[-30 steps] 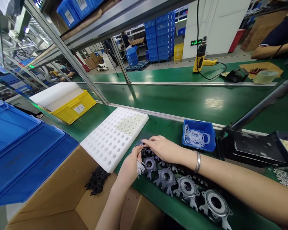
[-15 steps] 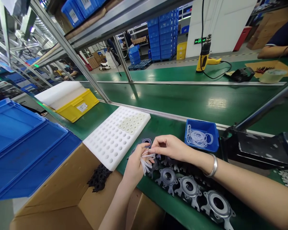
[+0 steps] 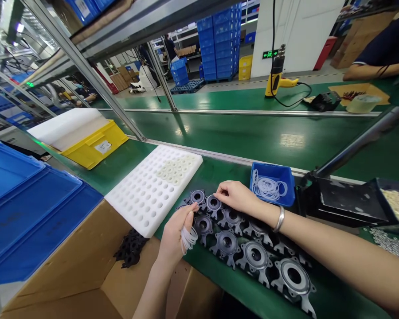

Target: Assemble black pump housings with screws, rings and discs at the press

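My left hand [image 3: 173, 230] is closed around a bunch of thin white rubber rings [image 3: 189, 240], which hang from the palm side. Its thumb and forefinger point toward the rows of dark metal parts with round centres [image 3: 226, 242]. My right hand [image 3: 235, 195] has its fingers pinched over a dark part in the back row [image 3: 213, 203]; whatever is between the fingertips is too small to make out. A small blue bin [image 3: 287, 177] beyond the right forearm holds more white rings [image 3: 267, 187].
Left of the parts lies a white foam tray [image 3: 133, 195] with pale rings in some holes. An open cardboard box [image 3: 69, 252] stands at the front, near blue crates [image 3: 26, 221]. A yellow bin [image 3: 96, 144], black trays [image 3: 349, 199] and a yellow heat gun [image 3: 273, 84] are around the bench.
My hands have parted: the left drew down and left with the rings, and the right came over a back-row part. The camera view shifted slightly.
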`<action>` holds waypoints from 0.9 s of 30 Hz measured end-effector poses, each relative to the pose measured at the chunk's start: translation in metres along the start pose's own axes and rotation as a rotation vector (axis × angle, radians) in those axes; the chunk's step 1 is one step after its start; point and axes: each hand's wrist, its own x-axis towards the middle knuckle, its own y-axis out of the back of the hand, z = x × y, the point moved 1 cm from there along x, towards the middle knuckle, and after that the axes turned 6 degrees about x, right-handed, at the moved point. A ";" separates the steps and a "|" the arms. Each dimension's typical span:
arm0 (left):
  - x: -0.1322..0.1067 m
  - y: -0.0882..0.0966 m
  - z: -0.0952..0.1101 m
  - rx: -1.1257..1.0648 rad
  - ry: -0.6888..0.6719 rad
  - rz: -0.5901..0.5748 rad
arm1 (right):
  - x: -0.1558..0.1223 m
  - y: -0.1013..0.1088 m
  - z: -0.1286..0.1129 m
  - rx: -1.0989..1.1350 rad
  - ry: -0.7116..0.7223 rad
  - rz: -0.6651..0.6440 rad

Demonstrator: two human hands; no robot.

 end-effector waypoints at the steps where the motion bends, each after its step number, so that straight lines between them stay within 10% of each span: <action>1: 0.001 -0.003 0.001 0.102 -0.090 -0.013 | 0.000 -0.001 0.002 -0.027 0.008 0.006; 7: 0.006 -0.029 0.006 0.409 -0.452 -0.177 | 0.000 -0.007 0.002 -0.133 0.065 0.004; 19: 0.009 -0.033 0.007 0.543 -0.482 -0.225 | -0.012 0.003 0.000 -0.279 0.494 -0.171; 27: 0.010 -0.037 0.010 0.599 -0.467 -0.224 | -0.021 0.011 0.004 -0.371 0.450 -0.151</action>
